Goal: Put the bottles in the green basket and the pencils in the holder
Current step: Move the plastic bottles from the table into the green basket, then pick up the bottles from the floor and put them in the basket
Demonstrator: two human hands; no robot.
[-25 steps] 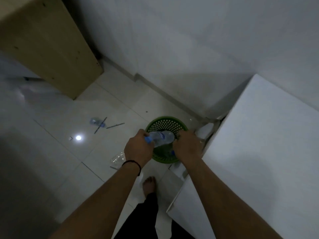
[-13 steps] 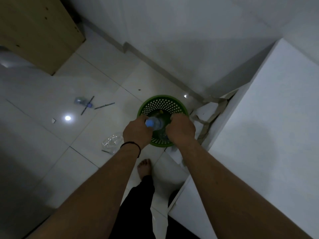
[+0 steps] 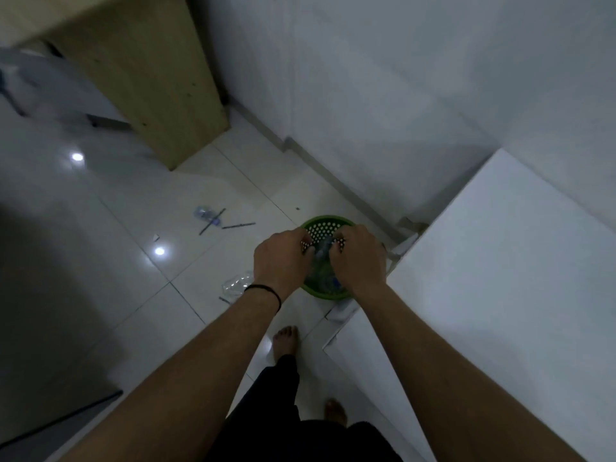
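Observation:
A green perforated basket [image 3: 328, 222] stands on the white tiled floor by the wall. Both of my hands hover over it. My left hand [image 3: 281, 261] and my right hand [image 3: 358, 258] close from either side on a clear plastic bottle [image 3: 321, 253], which points down into the basket. Other clear bottles with blue caps [image 3: 328, 282] lie inside. On the floor to the left lie another bottle [image 3: 206, 214], two dark pencils [image 3: 212, 221] [image 3: 238, 225], a crumpled clear bottle [image 3: 237, 283] and a short pencil [image 3: 224, 299].
A white block-like surface [image 3: 500, 278] fills the right side, close against the basket. A wooden cabinet [image 3: 150, 78] stands at the upper left, against the white wall [image 3: 366, 95]. My bare feet [image 3: 286, 340] stand just in front of the basket.
The bottle has gone from lying across the basket's rim to pointing down into it. My hands have closed in together over the basket.

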